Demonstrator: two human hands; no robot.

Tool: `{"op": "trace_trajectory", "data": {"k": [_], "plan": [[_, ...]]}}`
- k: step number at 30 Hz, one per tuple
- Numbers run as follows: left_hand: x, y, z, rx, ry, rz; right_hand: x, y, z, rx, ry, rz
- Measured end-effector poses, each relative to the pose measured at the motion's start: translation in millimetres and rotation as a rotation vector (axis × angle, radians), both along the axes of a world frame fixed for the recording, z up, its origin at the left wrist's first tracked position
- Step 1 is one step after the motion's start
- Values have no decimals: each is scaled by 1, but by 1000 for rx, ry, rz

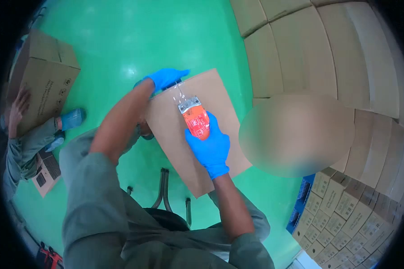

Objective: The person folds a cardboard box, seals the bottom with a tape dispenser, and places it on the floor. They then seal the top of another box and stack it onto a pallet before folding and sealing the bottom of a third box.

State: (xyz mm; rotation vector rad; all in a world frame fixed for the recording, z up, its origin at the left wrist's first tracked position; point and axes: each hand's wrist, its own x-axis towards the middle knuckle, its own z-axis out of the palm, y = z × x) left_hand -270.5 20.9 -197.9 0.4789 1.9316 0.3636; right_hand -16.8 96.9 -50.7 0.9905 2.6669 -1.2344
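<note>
A plain brown cardboard box [224,107] stands in front of my knees, its flat top facing up. My right hand [212,148], in a blue glove, is wrapped round an orange tape dispenser [196,123] with a metal front plate. From that plate a clear strip of tape [179,92] runs to the box's far left edge. Also gloved in blue, my left hand [166,79] lies along this edge with its fingers stretched out, pointing right. Part of the left hand is hidden behind the box's edge.
Large cardboard boxes [300,54] are stacked at the right, above smaller printed boxes [336,219] on a blue pallet [303,197]. At the left, another person's hand [20,105] touches a printed carton [49,83]. Dark stool legs [164,188] stand on the green floor [121,40].
</note>
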Motion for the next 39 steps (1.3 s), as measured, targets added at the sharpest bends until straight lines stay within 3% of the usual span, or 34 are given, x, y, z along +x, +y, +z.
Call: {"op": "trace_trajectory", "data": {"k": [2, 3, 6, 7, 9, 10, 12, 14, 18, 27, 33, 35, 39], "plan": [[23, -8, 21, 608, 131, 384, -2, -3, 11, 84, -18, -2], [18, -4, 37, 625, 164, 372, -6, -3, 15, 93, 18, -5], [18, 16, 78, 304, -260, 357, -1, -1, 21, 77, 29, 30], [26, 19, 60, 296, -262, 337, 0, 0, 22, 144, -43, 122], [45, 22, 22, 563, 472, 32, -2, 2, 20, 202, -116, 198], [50, 25, 46, 558, 464, 18, -3, 4, 17, 162, -83, 209], [62, 35, 84, 243, 544, 182, -11, 9, 19, 103, -66, 206], [60, 36, 65, 270, 572, 158, -19, 19, 37, 83, -149, 263], [63, 42, 75, 253, 658, 193, 16, 31, 45, 126, -158, 257], [78, 49, 92, 193, 827, 157, 249, 36, 55, 186, -294, 188], [83, 54, 94, 212, 895, 137, 344, 34, -24, 256, -350, 143], [90, 52, 101, 196, 871, 102, 333, 35, -57, 233, -356, 104], [93, 48, 96, 415, 1202, 15, 262, 33, -86, 103, -366, 67]]}}
